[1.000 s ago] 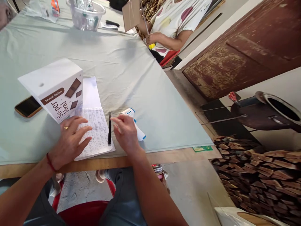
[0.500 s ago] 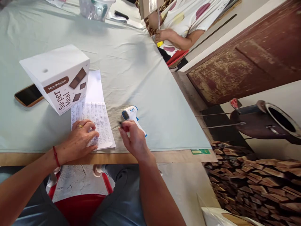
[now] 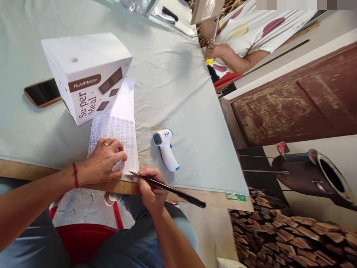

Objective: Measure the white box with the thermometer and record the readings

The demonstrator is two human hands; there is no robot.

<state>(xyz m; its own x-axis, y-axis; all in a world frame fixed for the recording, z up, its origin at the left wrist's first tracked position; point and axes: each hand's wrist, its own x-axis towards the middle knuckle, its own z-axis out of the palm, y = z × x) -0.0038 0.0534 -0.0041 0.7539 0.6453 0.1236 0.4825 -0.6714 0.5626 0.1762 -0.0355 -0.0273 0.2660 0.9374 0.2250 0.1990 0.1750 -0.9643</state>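
My right hand (image 3: 152,190) grips a black pen (image 3: 178,192) whose tip is at the bottom edge of a sheet of paper (image 3: 129,137) covered in rows of small handwriting. My left hand (image 3: 103,163), with a gold ring on one finger, rests on the sheet with its fingers a little bent and apart, holding nothing. Just right of the paper lies a white and blue infrared thermometer (image 3: 166,149). Beyond my left hand stands a white box (image 3: 86,80) marked NutriMotion, covering part of the paper's far end.
A phone (image 3: 41,93) lies left of the box on the pale tablecloth (image 3: 200,149). At the far edge are a plastic container (image 3: 141,5) and a dark marker (image 3: 170,13). Another person (image 3: 234,56) sits at the far right. Stacked firewood (image 3: 284,230) and a dark metal stove (image 3: 301,167) are off to the right.
My right hand has moved from beside the thermometer down and left to the paper's lower edge, the pen now plainly visible. The view has shifted and turned; my left hand stays on the paper.
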